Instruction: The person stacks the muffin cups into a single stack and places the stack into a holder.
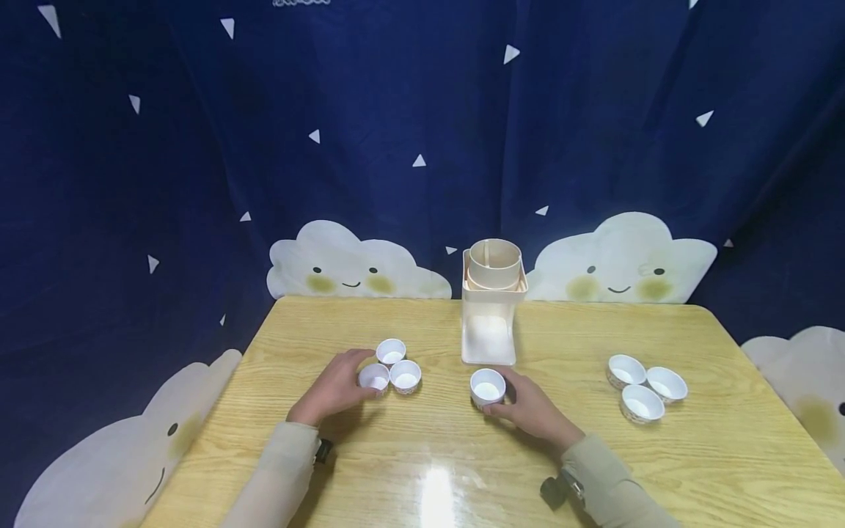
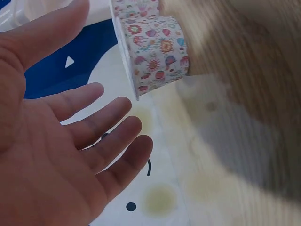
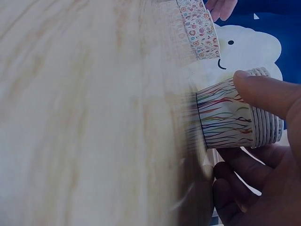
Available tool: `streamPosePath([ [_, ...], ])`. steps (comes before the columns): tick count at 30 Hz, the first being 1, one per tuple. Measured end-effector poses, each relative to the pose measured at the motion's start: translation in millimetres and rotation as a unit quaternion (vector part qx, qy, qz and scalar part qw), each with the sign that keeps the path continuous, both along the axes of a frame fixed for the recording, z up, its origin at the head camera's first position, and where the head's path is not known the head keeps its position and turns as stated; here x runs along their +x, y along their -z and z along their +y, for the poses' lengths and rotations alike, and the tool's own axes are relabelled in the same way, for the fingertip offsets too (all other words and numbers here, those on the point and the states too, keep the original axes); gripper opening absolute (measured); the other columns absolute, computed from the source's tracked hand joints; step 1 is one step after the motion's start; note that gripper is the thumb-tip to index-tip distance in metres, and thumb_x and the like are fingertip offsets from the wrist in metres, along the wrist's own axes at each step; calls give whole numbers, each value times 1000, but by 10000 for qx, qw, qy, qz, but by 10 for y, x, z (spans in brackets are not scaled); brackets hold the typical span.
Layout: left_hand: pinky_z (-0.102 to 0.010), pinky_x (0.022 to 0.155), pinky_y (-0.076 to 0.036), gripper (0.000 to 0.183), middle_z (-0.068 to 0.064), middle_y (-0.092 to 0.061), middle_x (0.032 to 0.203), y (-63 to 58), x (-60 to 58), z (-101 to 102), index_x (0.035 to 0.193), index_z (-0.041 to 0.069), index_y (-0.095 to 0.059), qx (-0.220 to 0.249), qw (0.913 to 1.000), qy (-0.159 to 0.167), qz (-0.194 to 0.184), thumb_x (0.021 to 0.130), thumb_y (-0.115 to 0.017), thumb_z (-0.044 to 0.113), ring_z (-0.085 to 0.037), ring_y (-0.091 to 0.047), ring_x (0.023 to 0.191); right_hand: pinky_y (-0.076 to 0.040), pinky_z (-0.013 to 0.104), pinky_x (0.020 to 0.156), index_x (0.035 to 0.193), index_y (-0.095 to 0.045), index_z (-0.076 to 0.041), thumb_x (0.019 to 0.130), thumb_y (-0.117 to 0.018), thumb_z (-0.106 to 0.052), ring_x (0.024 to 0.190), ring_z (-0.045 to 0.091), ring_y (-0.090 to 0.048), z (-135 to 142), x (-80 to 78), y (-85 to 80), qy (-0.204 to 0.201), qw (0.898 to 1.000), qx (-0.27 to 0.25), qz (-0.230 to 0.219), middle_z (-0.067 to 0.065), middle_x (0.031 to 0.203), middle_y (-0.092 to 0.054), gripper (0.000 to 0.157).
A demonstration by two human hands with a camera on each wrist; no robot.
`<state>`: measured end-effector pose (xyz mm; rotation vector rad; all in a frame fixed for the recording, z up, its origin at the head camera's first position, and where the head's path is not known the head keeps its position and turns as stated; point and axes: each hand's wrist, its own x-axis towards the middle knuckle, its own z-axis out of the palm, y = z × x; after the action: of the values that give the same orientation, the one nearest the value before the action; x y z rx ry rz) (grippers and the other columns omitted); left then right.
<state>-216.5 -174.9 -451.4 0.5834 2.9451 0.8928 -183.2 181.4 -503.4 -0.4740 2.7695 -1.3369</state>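
My right hand (image 1: 531, 411) grips a nested stack of small paper baking cups (image 1: 487, 389) between thumb and fingers. The right wrist view shows several rims together and wavy coloured stripes on the stack (image 3: 228, 113), its base close over the tabletop. On the left, my left hand (image 1: 338, 387) is beside three white-lined cups in a tight group, nearest to the front-left cup (image 1: 373, 377). Its fingers (image 2: 115, 141) are spread and loosely bent with nothing between them. A flower print covers the outside of the nearby cup (image 2: 157, 54).
A cream plastic stand with a round holder (image 1: 495, 264) on top stands at the back middle of the wooden table (image 1: 422, 433). Three more paper cups (image 1: 642, 403) sit grouped on the right. A dark blue curtain (image 1: 396, 183) with clouds hangs behind.
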Motion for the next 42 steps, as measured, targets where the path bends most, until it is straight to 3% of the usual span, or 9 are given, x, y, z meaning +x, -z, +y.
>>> streamPosePath([
  [13, -54, 109, -42, 74, -21, -61, 135, 101, -25, 11, 138, -2, -54, 34, 9990, -202, -402, 75, -85, 22, -40, -55, 127, -40, 54, 107, 136, -55, -8, 79, -83, -25, 118, 29, -60, -3, 5, -3, -74, 10000, 17, 47, 5, 120, -68, 66],
  [18, -45, 91, -50, 63, -16, -69, 118, 140, -37, 3, 128, 1, -61, 31, 9994, -127, -309, 74, -86, 21, -32, -63, 107, -40, 51, 107, 135, -56, -8, 78, -83, -25, 116, 25, -60, -9, 9, 0, -77, 10000, -19, 11, 4, 119, -68, 65],
  [23, -37, 81, -48, 52, -12, -71, 106, 179, -53, 6, 119, 5, -65, 91, 9994, -98, -309, 75, -86, 20, -27, -62, 95, -40, 52, 107, 136, -55, -8, 78, -83, -24, 116, 25, -60, -6, 10, 2, -69, 10000, -29, 24, 4, 119, -68, 66],
  [42, -46, 93, -49, 50, -12, -70, 117, 225, -62, 41, 123, 5, -66, 166, 9993, -182, -299, 77, -83, 16, -29, -64, 107, -41, 51, 106, 136, -56, -8, 77, -84, -22, 115, 25, -60, -6, 3, -9, 37, 10000, 1, -16, 5, 119, -68, 66],
])
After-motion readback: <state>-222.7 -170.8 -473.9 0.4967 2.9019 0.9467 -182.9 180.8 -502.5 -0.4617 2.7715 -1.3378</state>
